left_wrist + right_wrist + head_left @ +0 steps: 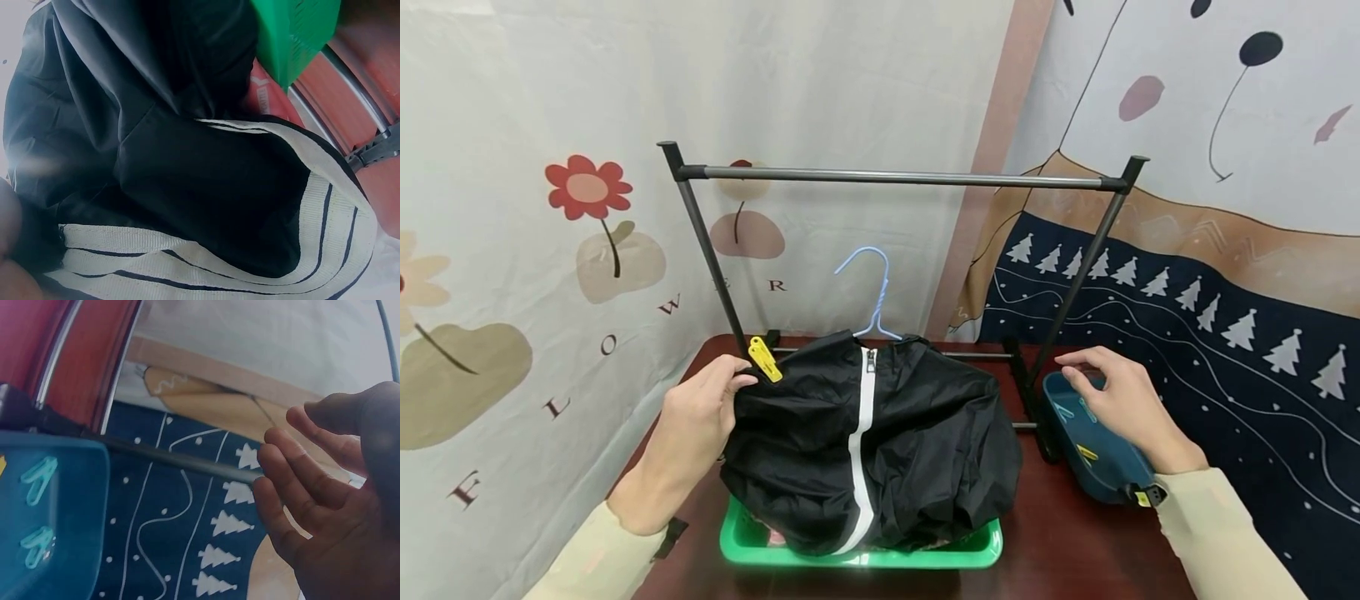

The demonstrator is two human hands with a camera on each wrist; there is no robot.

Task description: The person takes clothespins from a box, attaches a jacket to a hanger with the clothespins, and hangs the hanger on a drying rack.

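Note:
A black jacket [932, 433] with a white zipper strip lies over a green basket [865, 558]. From its collar rises the hook of a blue wire hanger [880, 292]; the rest of the hanger is hidden inside. My left hand [700, 408] pinches the jacket's edge at the left, right beside a yellow clothespin [765, 359] clipped on the cloth. In the left wrist view, the jacket's white-striped band [331, 206] forms an opening. My right hand [1112, 400], empty with fingers apart, hovers above a blue tray [1105, 467] holding teal clothespins [39, 481] and yellow ones [1086, 452].
Behind the jacket stands a grey metal rack with a horizontal top bar [895, 176] and slanted side posts [1086, 267]. Its base rods rest on the dark red table [1045, 533]. Printed curtains [880, 83] hang at the back and sides. Some reddish cloth [269, 94] shows beside the basket.

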